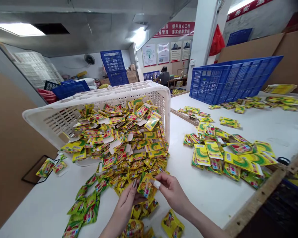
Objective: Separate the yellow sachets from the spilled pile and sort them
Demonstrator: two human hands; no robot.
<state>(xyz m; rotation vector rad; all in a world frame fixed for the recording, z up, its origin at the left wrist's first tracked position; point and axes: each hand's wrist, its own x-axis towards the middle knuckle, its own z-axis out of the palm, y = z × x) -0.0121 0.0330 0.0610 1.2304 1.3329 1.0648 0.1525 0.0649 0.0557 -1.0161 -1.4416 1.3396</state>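
Observation:
My left hand (128,201) is closed on a small yellow packet (146,186) with a coloured print, its thumb along the packet's left side. At the packet's upper right, my right hand (172,193) pinches with thumb and fingertips; something white (156,183) shows at the fingertips, and I cannot tell if it is a card or tape. Around both hands lie many yellow packets (135,228), and one loose packet (172,224) rests below my right hand. Just beyond, a tipped white plastic crate (167,115) spills yellow-green packets and flat cards (114,132) toward me.
Green packets (89,205) lie left of my hands. On the right, flat yellow-green packs (213,148) are piled on the white table (183,185), near its wooden edge strip (258,198). A blue crate (228,77) stands behind them. A person (164,77) sits far back.

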